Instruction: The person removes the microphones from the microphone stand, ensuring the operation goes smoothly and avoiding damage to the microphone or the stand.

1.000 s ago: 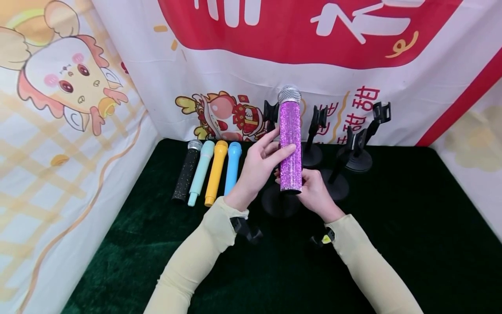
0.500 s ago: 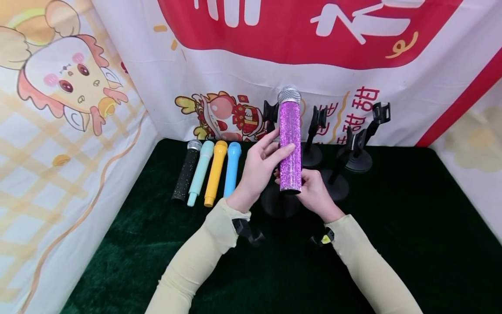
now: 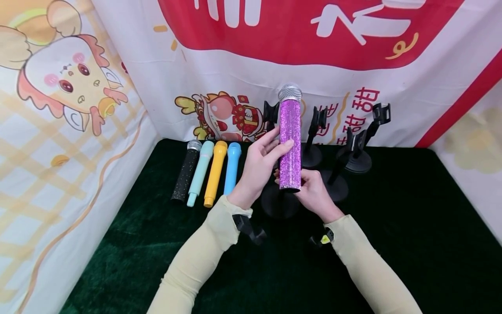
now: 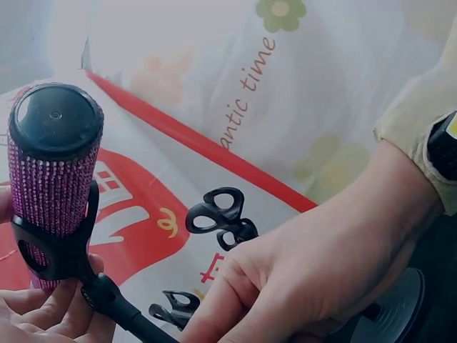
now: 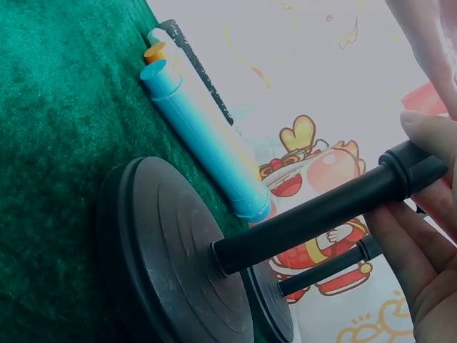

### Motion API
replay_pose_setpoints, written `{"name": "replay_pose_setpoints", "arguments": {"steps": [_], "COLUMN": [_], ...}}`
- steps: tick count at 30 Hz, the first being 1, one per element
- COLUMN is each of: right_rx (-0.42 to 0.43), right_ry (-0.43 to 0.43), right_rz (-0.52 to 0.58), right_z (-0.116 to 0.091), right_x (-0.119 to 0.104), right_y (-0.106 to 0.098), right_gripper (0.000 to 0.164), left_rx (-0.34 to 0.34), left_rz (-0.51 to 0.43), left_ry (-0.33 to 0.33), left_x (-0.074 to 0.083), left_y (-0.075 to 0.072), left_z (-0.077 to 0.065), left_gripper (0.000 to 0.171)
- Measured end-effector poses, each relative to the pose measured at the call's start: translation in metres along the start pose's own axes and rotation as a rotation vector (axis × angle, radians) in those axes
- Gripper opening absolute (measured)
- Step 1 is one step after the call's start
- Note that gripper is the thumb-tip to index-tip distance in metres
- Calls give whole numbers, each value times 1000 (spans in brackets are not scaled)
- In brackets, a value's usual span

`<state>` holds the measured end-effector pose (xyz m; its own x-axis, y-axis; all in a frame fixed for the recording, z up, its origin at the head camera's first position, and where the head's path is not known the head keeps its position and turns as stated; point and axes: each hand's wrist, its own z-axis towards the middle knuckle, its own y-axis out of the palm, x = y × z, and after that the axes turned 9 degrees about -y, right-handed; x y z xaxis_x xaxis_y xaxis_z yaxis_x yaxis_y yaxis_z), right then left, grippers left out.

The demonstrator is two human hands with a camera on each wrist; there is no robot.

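A microphone with a purple rhinestone handle (image 3: 290, 148) and a silver mesh head stands tilted in front of me. My left hand (image 3: 256, 165) holds it from the left, thumb across its front. In the left wrist view the microphone (image 4: 53, 182) sits in the black clip (image 4: 53, 254) of a stand, its bottom end toward the camera. Below it, my right hand (image 3: 313, 189) grips the upper pole. The right wrist view shows this pole (image 5: 307, 221) rising from a round base (image 5: 164, 250), with the right hand's fingers (image 5: 421, 264) around its collar.
On the dark green cloth (image 3: 129, 261), a black speckled microphone (image 3: 186, 174), a mint one (image 3: 200, 174), a yellow one (image 3: 215, 174) and a blue one (image 3: 232, 168) lie side by side at left. Several black stands (image 3: 358, 159) stand behind and right of my hands.
The purple microphone has shifted very slightly upward, and my left thumb with it. My right hand stays in place on the stand.
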<state>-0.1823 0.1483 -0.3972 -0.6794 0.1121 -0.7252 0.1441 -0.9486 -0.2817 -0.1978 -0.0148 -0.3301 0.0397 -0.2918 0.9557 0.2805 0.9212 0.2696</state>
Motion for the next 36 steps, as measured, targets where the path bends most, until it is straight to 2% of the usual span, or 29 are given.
{"name": "replay_pose_setpoints", "arguments": {"steps": [3, 7, 16, 26, 36], "right_rx": [12, 0, -4, -19, -27], "right_ry": [-10, 1, 25, 98, 110], "right_rz": [-26, -1, 6, 56, 80], "right_z": [-1, 0, 1, 2, 2], "right_x": [0, 0, -1, 0, 2], "right_y": [0, 0, 1, 0, 0], "right_gripper": [17, 17, 19, 18, 20], "left_rx": [-13, -27, -25, -44, -73], "left_rz": [-41, -87, -108, -146, -228], "left_ry": [-22, -35, -45, -74, -201], "left_x": [1, 1, 5, 9, 18], "left_y": [1, 1, 1, -1, -14], "left_z": [1, 3, 8, 16, 29], "left_gripper": [55, 54, 54, 53, 49]}}
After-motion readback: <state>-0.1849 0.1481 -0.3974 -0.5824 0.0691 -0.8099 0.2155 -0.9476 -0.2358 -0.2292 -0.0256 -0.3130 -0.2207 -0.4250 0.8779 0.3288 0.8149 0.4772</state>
